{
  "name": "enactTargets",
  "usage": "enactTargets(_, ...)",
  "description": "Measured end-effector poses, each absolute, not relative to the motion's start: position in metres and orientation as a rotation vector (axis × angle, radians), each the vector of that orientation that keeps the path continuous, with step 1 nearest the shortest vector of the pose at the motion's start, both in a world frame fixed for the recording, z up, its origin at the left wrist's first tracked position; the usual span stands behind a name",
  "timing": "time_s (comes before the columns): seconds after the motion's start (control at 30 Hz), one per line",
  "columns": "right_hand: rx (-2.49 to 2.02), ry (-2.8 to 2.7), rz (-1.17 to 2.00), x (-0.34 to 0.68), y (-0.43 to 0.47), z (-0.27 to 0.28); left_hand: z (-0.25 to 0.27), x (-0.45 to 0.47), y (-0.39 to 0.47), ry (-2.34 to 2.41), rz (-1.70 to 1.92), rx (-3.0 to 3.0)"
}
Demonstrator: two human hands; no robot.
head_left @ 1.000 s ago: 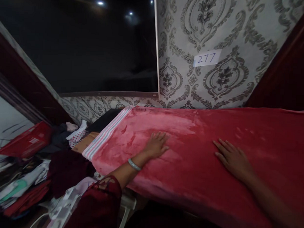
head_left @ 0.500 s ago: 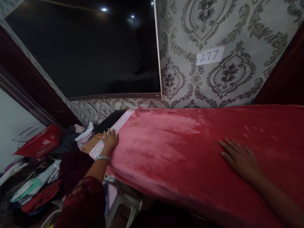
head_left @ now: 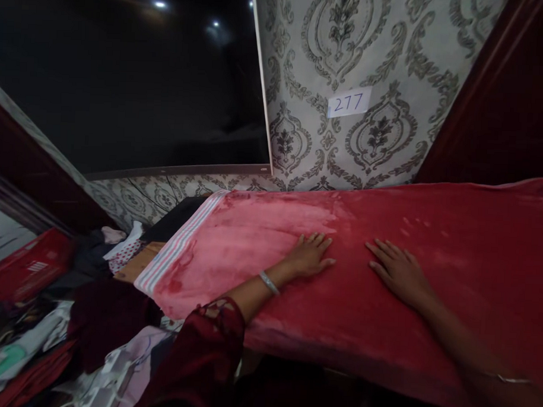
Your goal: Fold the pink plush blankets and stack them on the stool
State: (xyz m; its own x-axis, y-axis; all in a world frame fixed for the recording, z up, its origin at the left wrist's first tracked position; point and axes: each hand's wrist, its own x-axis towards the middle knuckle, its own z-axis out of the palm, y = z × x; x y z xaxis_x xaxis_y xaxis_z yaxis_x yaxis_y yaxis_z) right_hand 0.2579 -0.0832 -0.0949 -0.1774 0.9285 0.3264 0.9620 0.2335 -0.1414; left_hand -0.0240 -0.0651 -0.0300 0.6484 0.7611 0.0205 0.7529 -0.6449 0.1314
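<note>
A red plush cloth (head_left: 357, 307) is spread over a long raised surface, with lighter pink brushed patches toward its left part. Its left end carries a striped band (head_left: 181, 239) in white, grey and pink. My left hand (head_left: 309, 255) rests flat near the cloth's middle, fingers spread, a silvery bracelet on its wrist. To its right, my right hand (head_left: 400, 273) also lies palm down on the cloth with fingers apart. Neither hand grips anything.
A large dark television (head_left: 137, 86) hangs on the patterned wall behind. A paper marked 277 (head_left: 350, 102) is stuck beside it. Heaped clothes (head_left: 35, 349) and a red basket (head_left: 26, 266) lie at the left. A wooden piece (head_left: 138, 261) shows past the cloth's left end.
My left hand has slid right from the striped end to the middle of the cloth, close to my right hand. My right hand stays flat on the cloth. The view has turned slightly.
</note>
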Motion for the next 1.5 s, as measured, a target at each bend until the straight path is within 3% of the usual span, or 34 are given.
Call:
enactTargets(0.2, -1.752, -2.172, -0.13, 0.258, -0.083, -0.098, -0.037, -0.068, -0.046, 1.435, 0.178, 2.772)
enactTargets(0.37, -1.732, -2.161, -0.141, 0.259, -0.082, -0.102, -0.019, -0.195, -0.046, 2.146, 0.181, 2.352)
enactTargets(0.6, -1.732, -2.162, -0.13, 0.261, -0.08, -0.103, -0.001, -0.338, -0.095, 2.671, 0.279, 1.754)
enactTargets(0.77, -1.763, -2.18, -0.099, 0.259, -0.084, -0.095, 0.004, -0.287, -0.116, 2.69, 0.249, 1.826)
enactTargets(0.9, -1.781, -2.174, -0.082, 0.259, -0.086, -0.09, -0.01, -0.174, -0.145, 2.161, 0.11, 2.246)
enactTargets(1.03, -1.772, -2.169, -0.09, 0.258, -0.089, -0.085, -0.033, -0.071, -0.196, 1.241, 0.096, 2.709)
enactTargets(1.1, -1.785, -2.176, -0.077, 0.257, -0.092, -0.082, -0.041, -0.045, -0.213, 1.107, 0.163, 2.771)
enactTargets(1.23, -1.797, -2.177, -0.07, 0.256, -0.095, -0.079, -0.046, -0.066, -0.217, 1.297, 0.185, 2.712)
enactTargets(1.5, -1.803, -2.176, -0.096, 0.257, -0.092, -0.083, -0.027, -0.262, -0.204, 2.331, -0.045, 2.124)
